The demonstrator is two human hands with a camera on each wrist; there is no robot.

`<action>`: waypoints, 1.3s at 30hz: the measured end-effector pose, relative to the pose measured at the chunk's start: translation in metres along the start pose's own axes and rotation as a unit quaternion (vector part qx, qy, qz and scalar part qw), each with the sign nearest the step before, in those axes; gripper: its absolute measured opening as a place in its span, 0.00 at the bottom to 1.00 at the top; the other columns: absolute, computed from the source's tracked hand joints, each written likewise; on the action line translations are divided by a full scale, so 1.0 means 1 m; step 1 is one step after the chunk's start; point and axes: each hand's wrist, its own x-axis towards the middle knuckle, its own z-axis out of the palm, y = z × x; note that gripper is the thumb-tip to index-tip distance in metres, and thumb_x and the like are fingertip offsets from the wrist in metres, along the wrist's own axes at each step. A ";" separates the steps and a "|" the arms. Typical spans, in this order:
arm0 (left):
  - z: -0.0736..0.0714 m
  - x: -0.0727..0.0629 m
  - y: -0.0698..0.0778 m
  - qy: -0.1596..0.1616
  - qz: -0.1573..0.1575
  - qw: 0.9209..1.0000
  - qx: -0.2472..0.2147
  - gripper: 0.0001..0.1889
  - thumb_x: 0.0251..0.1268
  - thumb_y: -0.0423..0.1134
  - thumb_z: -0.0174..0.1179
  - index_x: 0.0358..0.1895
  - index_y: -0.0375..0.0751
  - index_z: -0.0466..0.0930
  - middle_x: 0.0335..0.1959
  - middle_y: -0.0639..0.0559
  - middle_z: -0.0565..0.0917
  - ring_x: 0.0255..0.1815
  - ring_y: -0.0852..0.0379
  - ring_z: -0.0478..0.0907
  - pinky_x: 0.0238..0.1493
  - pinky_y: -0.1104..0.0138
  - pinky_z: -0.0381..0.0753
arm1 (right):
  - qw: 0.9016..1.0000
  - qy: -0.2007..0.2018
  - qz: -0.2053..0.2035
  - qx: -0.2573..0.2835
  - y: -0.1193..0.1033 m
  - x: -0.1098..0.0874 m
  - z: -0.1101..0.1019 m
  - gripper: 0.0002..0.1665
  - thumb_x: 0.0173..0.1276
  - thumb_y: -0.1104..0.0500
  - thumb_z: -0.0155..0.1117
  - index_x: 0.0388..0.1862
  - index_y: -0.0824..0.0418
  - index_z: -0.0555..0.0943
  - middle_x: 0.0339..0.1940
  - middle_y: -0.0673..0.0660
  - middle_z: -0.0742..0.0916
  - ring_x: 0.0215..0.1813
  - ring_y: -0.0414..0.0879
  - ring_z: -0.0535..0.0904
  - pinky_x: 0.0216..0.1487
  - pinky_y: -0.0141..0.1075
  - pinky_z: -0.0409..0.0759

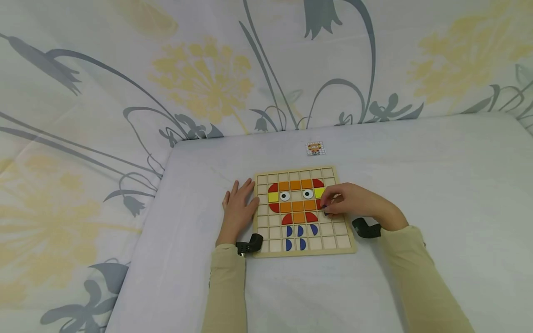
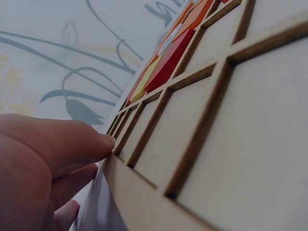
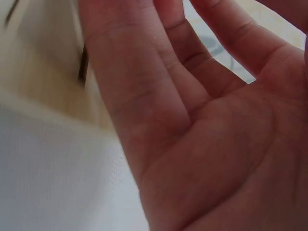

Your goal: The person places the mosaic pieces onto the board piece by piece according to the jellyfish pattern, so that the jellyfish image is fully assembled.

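Note:
A wooden grid board (image 1: pixel 343 241) lies on the white surface with a figure of red, orange and yellow pieces and two round eye pieces in its cells. Several blue half-round pieces (image 1: pixel 302 244) sit in the lower cells. Over the board's right side, my right hand (image 1: pixel 356 200) pinches another small dark blue piece (image 1: pixel 325 211), partly hidden by the fingers. My left hand (image 1: pixel 239 210) rests at the board's left edge, fingers extended, with the thumb (image 2: pixel 91 144) at the frame. The right wrist view shows the palm and fingers (image 3: pixel 130 72), but not the piece.
Beyond the board lies a small picture card (image 1: pixel 315 148) with a similar figure on a grid. A flower-patterned cloth (image 1: pixel 275 64) rises behind the surface and along its left side. A black wrist camera (image 1: pixel 366 228) sits on each wrist.

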 end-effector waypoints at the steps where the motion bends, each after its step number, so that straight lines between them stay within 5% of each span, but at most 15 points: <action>1: 0.000 0.000 0.000 0.000 0.000 1.000 -0.001 0.24 0.64 0.43 0.49 0.64 0.46 0.64 0.66 0.55 0.61 0.70 0.51 0.43 0.64 0.52 0.35 | 1.000 -0.003 -0.003 -0.003 -0.002 0.001 0.002 0.07 0.58 0.56 0.62 0.35 0.58 0.78 0.31 0.51 0.81 0.34 0.45 0.75 0.40 0.37 0.72; 17: -0.002 0.000 0.000 -0.005 -0.007 1.000 -0.004 0.25 0.63 0.43 0.49 0.64 0.46 0.64 0.66 0.56 0.60 0.70 0.52 0.42 0.64 0.52 0.35 | 0.996 0.000 -0.040 -0.076 -0.019 -0.006 0.036 0.03 0.59 0.57 0.62 0.32 0.50 0.79 0.25 0.45 0.78 0.31 0.42 0.72 0.34 0.36 0.72; 30: 0.000 0.001 0.000 -0.001 -0.007 1.000 -0.001 0.25 0.63 0.43 0.49 0.64 0.47 0.63 0.66 0.56 0.60 0.70 0.52 0.42 0.64 0.52 0.35 | 0.993 -0.043 -0.046 -0.102 -0.029 -0.019 0.044 0.02 0.58 0.56 0.63 0.30 0.52 0.80 0.25 0.42 0.79 0.28 0.39 0.73 0.33 0.33 0.73; 39: -0.002 0.001 0.000 -0.007 0.001 1.000 0.001 0.25 0.63 0.44 0.49 0.65 0.46 0.63 0.67 0.56 0.60 0.70 0.51 0.42 0.64 0.52 0.35 | 0.990 -0.039 -0.036 -0.130 -0.030 -0.018 0.048 0.02 0.57 0.57 0.64 0.29 0.51 0.79 0.22 0.43 0.76 0.28 0.40 0.71 0.30 0.33 0.71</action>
